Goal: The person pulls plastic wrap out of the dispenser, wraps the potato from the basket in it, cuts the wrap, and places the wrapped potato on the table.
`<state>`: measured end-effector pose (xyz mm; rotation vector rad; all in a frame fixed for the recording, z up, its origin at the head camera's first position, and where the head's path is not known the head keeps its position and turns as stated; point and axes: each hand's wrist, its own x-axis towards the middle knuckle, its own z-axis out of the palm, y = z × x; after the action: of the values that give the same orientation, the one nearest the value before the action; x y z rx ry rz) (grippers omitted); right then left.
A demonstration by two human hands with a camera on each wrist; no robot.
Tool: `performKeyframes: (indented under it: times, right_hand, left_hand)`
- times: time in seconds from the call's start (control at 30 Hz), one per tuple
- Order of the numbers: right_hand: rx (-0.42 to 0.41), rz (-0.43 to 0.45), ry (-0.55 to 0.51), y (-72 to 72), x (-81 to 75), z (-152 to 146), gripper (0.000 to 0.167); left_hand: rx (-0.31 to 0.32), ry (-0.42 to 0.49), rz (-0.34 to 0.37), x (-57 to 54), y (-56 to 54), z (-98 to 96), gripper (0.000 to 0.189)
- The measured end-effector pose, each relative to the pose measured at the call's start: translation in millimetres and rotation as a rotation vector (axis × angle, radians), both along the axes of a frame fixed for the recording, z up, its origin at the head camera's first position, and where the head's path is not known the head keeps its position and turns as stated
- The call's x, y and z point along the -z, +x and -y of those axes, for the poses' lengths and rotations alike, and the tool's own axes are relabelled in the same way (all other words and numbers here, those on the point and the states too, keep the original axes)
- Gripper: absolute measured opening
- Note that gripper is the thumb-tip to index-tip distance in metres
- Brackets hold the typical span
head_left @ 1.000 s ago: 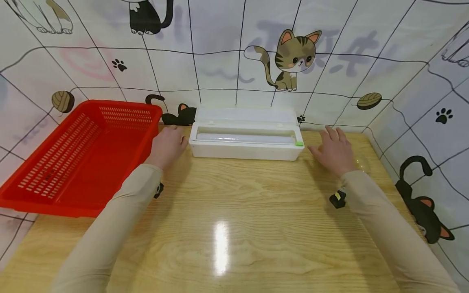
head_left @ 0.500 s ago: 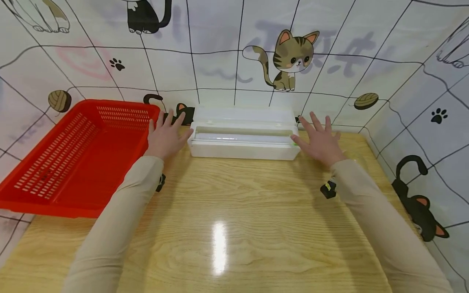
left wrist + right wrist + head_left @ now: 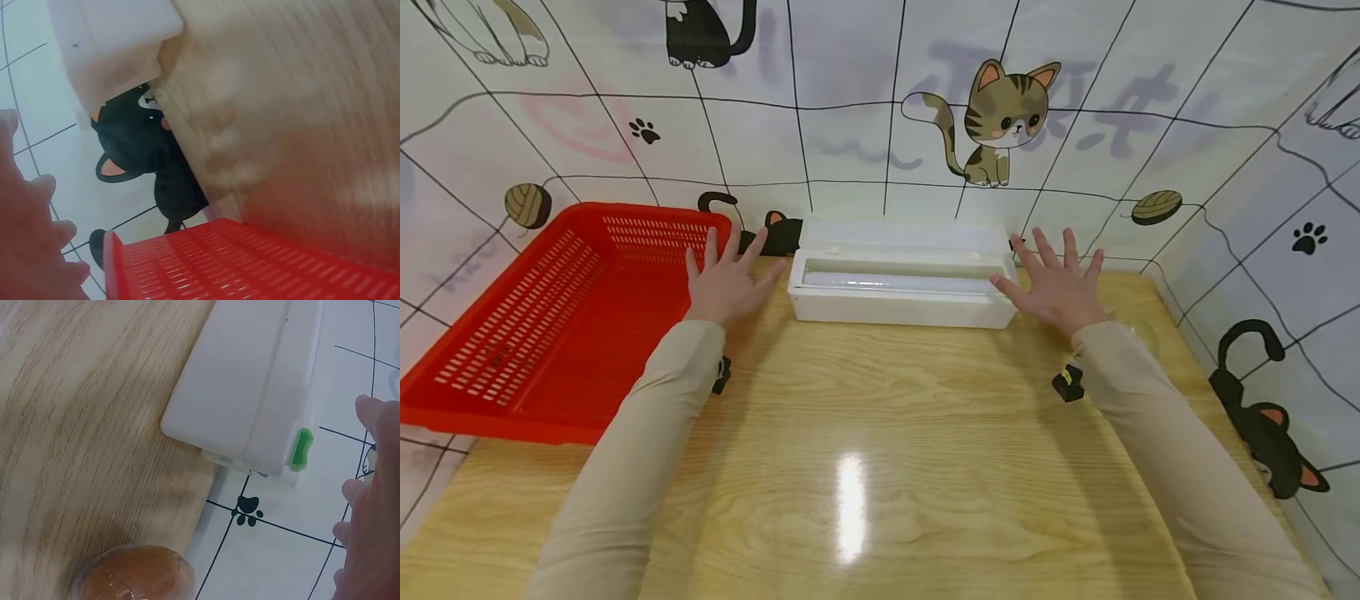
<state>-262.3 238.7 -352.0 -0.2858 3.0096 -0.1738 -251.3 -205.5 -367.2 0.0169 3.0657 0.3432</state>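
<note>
A white cling film dispenser (image 3: 902, 296) stands near the back wall with its lid raised, a roll of film (image 3: 887, 282) visible inside. My left hand (image 3: 722, 287), fingers spread and holding nothing, is between the dispenser and the red plastic basket (image 3: 617, 333), in front of the basket's near-right rim in the head view. My right hand (image 3: 1056, 287) spreads its fingers at the dispenser's right end; its thumb overlaps that corner, and contact cannot be told. A green cutter slider (image 3: 301, 450) shows on the dispenser in the right wrist view.
A round orange-brown item (image 3: 137, 575) in clear wrap lies on the wooden table (image 3: 880, 417), seen in the right wrist view and mostly hidden by the arm in the head view. Cat-printed sheeting (image 3: 835, 142) covers the back and sides.
Both hands have spread their fingers. The left has shifted left, away from the dispenser; the right has moved left to the dispenser's right end. Dispenser and basket stay in place.
</note>
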Motion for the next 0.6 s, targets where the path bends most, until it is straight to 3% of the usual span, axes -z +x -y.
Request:
performKeyframes:
  times: [0.17,0.33,0.43,0.5,0.6]
  right_hand:
    - [0.018,0.015,0.000,-1.0,-1.1,-1.4,0.086]
    - [0.265,0.029,-0.006,67.6,-1.8,-52.3,0.087]
    - [0.420,0.027,0.000,117.6,-3.0,-79.3,0.089]
    - [0.526,0.016,0.005,155.9,-3.6,-95.0,0.088]
    - [0.552,-0.025,-0.016,163.2,1.2,-100.8,0.087]
  left_hand:
    - [0.009,-0.014,0.016,-0.4,-3.7,-1.4,0.076]
    - [0.262,-0.010,0.027,3.6,-44.8,-63.8,0.076]
    - [0.418,-0.009,0.033,7.1,-59.7,-108.9,0.076]
    - [0.515,-0.004,0.040,9.9,-63.9,-139.8,0.076]
    - [0.515,-0.001,0.031,11.4,-62.4,-138.7,0.076]
